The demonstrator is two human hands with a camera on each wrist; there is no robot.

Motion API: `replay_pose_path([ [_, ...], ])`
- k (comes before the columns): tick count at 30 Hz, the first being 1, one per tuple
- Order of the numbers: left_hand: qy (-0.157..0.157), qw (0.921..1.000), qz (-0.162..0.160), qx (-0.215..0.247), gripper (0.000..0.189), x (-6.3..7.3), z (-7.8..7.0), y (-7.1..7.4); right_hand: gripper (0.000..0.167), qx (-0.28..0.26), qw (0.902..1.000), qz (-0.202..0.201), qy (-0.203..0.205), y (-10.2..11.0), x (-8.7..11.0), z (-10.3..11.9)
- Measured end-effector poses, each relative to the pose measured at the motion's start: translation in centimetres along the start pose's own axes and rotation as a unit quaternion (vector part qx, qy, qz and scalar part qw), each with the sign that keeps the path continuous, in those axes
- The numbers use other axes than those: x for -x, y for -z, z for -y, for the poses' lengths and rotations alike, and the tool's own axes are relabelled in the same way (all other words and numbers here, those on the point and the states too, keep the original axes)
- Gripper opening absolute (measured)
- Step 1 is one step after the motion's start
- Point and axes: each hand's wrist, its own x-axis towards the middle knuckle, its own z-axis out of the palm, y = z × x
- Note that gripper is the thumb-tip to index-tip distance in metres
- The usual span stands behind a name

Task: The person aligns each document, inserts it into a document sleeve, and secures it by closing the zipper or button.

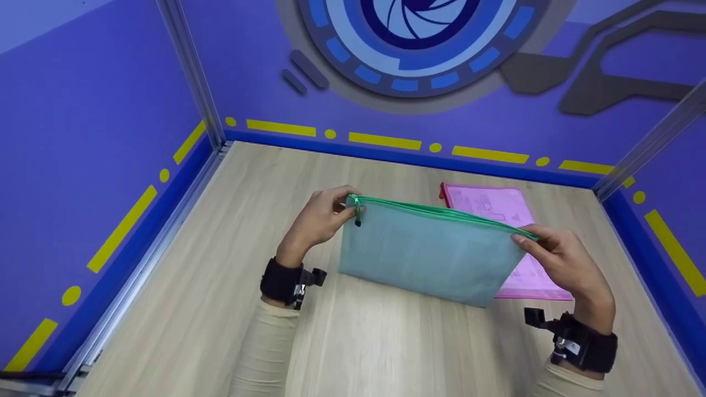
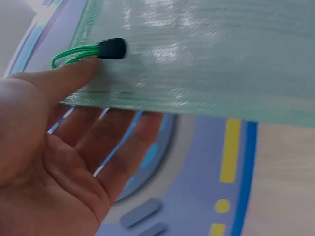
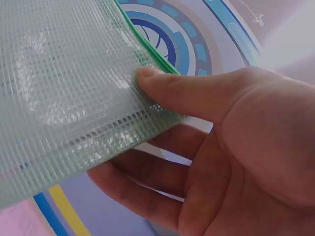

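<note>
Nearest, two cream sleeves with black wrist straps. Left hand (image 1: 317,220) pinching top left corner of green mesh zip pouch (image 1: 424,251), thumb on near face beside black zipper pull (image 1: 357,212), fingers behind. Right hand (image 1: 562,262) pinching top right corner, thumb in front, fingers curled behind the mesh. Hands well apart, one at each end of zipper edge. Pouch held up between them over wooden tabletop (image 1: 358,331), zipper edge uppermost, lower edge low over or on the wood; cannot tell which. Printed sheets faintly visible through mesh. Just behind, pink zip pouch (image 1: 485,204) lying flat on table, partly hidden by green one, red zipper end at far left corner. Beyond, blue walls with yellow dashes and dots; on far wall, round blue-and-grey emblem (image 1: 419,38) above.
</note>
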Motion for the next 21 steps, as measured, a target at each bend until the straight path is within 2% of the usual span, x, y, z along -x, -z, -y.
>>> replay_pose_path([
  [1,-0.004,0.9999,-0.002,-0.015,0.012,0.1,-0.2,0.0,0.021,0.029,0.9994,-0.019,-0.004,-0.2,0.0,0.4],
  [3,-0.012,0.9995,-0.005,-0.030,0.006,0.1,-0.4,-0.2,0.024,0.094,0.9913,-0.092,0.005,-1.1,-0.5,1.6],
  [6,-0.024,0.9994,-0.008,-0.026,0.006,-0.2,-0.5,-0.8,0.027,0.153,0.9631,-0.215,0.053,-3.4,-1.5,4.7],
  [7,-0.026,0.9993,-0.011,-0.023,0.006,-0.1,-0.6,-1.0,0.024,0.149,0.9569,-0.235,0.084,-4.6,-1.9,5.9],
  [8,-0.029,0.9992,-0.016,-0.022,0.007,0.0,-0.6,-1.2,0.021,0.139,0.9532,-0.241,0.118,-5.9,-2.3,7.1],
  [9,-0.033,0.9990,-0.020,-0.021,0.007,0.0,-0.7,-1.5,0.018,0.121,0.9549,-0.228,0.146,-7.1,-2.7,8.2],
  [10,-0.040,0.9987,-0.024,-0.018,0.007,0.0,-0.9,-1.8,0.016,0.102,0.9582,-0.206,0.170,-8.4,-3.1,9.2],
  [12,-0.058,0.9977,-0.030,-0.019,0.008,0.0,-1.4,-2.5,0.014,0.071,0.9672,-0.153,0.190,-10.9,-3.8,10.8],
  [14,-0.078,0.9962,-0.026,-0.026,0.009,-0.1,-2.0,-3.3,0.016,0.061,0.9755,-0.118,0.176,-13.1,-4.4,11.9],
  [15,-0.088,0.9953,-0.023,-0.033,0.009,-0.2,-2.2,-3.7,0.016,0.067,0.9772,-0.118,0.164,-14.1,-4.7,12.3],
  [18,-0.109,0.9920,-0.013,-0.062,0.010,-0.4,-2.8,-4.8,0.016,0.091,0.9765,-0.145,0.131,-16.5,-5.2,13.1],
  [21,-0.116,0.9896,-0.012,-0.085,0.007,-0.3,-3.0,-5.2,0.012,0.104,0.9705,-0.178,0.125,-17.8,-5.4,13.2],
])
